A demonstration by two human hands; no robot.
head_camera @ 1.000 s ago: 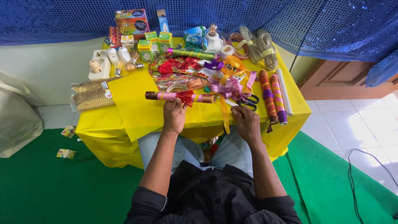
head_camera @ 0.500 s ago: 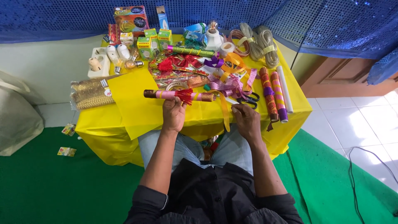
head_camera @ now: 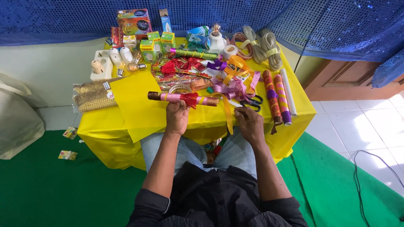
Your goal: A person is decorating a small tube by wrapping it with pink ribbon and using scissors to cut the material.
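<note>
I sit at a small table covered in yellow cloth [head_camera: 105, 138]. My left hand [head_camera: 176, 117] grips a long decorated stick [head_camera: 168, 97], pink and gold with a red tassel [head_camera: 190, 99] at its middle, held level above the table's front edge. My right hand [head_camera: 249, 122] rests on the cloth beside a hanging yellow ribbon [head_camera: 228, 115], fingers curled; whether it pinches the ribbon is unclear. Black-handled scissors [head_camera: 251, 101] lie just beyond it.
A yellow paper sheet [head_camera: 134, 101] lies left of the stick. Ribbons [head_camera: 231, 80], a tape roll [head_camera: 179, 88], wrapped rolls [head_camera: 277, 98], small boxes [head_camera: 147, 44], bulbs [head_camera: 126, 63], coiled cable [head_camera: 261, 46] and gold mesh packs [head_camera: 90, 94] crowd the table. Green floor surrounds it; a white bag [head_camera: 14, 122] stands left.
The stick in my left hand has shifted slightly. My right hand stays near the yellow ribbon with little movement.
</note>
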